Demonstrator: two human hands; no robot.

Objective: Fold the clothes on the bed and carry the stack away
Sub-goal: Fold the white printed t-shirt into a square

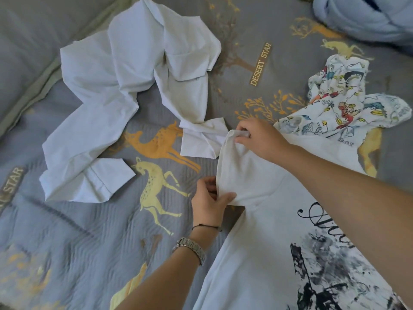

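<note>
A person stood over a bed covered by a grey quilt (67,253) printed with yellow and orange deer. A white T-shirt with a black graphic print (279,253) lay flat at the quilt's near right corner, print facing up. Both hands held one sleeve (241,171) of it: the left hand (209,204), wearing a metal watch (192,249) and a thin cord bracelet, pinched the sleeve's lower edge between thumb and fingers, while the right hand (257,135) pinched the sleeve's cuff end, raised slightly off the quilt.

To fold well, the sleeve probably needed to be drawn taut between the two pinches and laid straight across the shirt's body, with wrinkles smoothed (a slack sleeve would bunch inside the fold).

A crumpled white shirt (125,97) sprawled across the middle of the quilt, unfolded. A cartoon-printed garment (342,104) lay bunched towards the right edge. Pale blue fabric (362,16) sat at the far right corner.
</note>
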